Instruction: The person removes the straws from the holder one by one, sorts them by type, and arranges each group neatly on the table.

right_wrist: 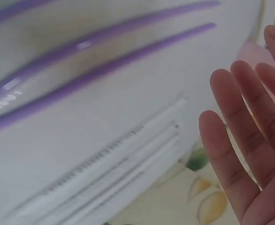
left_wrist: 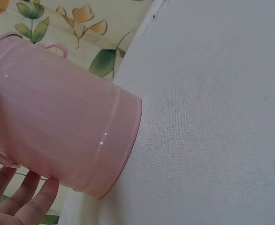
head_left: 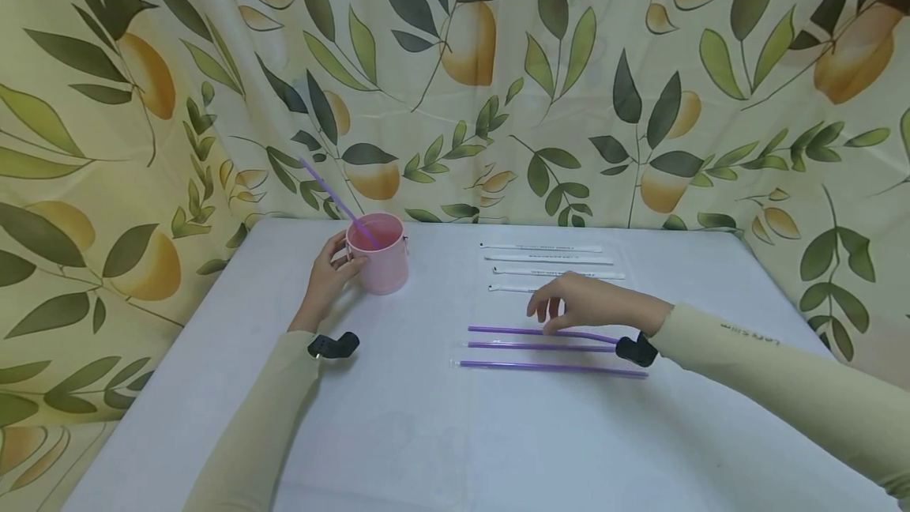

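Observation:
A small pink bucket [head_left: 384, 271] stands upright at the left of the table, with one purple straw [head_left: 323, 184] leaning out of its mouth. My left hand [head_left: 332, 271] grips the bucket's left side, thumb in front; several of its fingers [left_wrist: 42, 199] lie against the wall in the left wrist view. Over the straws at the right hovers my right hand [head_left: 583, 303], its fingers loosely bent and holding nothing. Below it lie three purple straws [head_left: 540, 366] side by side. At least two appear to be in clear wrappers. Several white paper-wrapped straws [head_left: 554, 272] lie just beyond the right hand.
A white cloth [head_left: 398, 433] covers the table. Behind it hangs a curtain [head_left: 469, 141] printed with leaves and fruit, close to the table's far edge. Black straps with cameras sit on both wrists.

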Available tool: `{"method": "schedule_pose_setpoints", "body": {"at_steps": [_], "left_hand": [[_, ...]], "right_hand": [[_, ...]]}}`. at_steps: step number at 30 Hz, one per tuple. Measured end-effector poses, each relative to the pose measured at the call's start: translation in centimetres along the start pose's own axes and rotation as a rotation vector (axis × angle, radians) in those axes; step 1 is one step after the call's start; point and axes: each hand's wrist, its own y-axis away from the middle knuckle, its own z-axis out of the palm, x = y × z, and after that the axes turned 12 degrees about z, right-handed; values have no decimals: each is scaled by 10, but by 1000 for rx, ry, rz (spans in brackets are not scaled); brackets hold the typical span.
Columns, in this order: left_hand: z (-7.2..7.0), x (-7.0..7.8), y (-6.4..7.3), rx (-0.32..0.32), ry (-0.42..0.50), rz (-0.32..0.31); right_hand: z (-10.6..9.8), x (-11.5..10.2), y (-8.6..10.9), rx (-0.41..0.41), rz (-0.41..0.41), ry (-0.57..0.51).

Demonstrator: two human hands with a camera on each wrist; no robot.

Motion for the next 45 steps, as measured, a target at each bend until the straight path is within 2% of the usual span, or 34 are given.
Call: {"method": "schedule_pose_setpoints", "body": {"at_steps": [5, 12, 18, 23, 29, 33, 45], "left_hand": [[-1, -3, -1, -2, 9, -3], [-3, -3, 0, 2, 11, -8], [-3, -2, 0, 5, 12, -3], [-3, -1, -1, 2, 3, 1], [-4, -1, -2, -3, 9, 16], [-3, -3, -3, -3, 14, 13], [-1, 1, -1, 5, 51, 12]], "right_hand": [[-18, -14, -12, 74, -41, -1], [-44, -37, -34, 158, -68, -68], [-62, -61, -60, 244, -95, -95], [-71, -81, -86, 283, -80, -112], [-72, -100, -125, 322, -114, -190], [-69, -110, -151, 352, -82, -218], [-39, -141, -219, 390, -40, -424]]}}
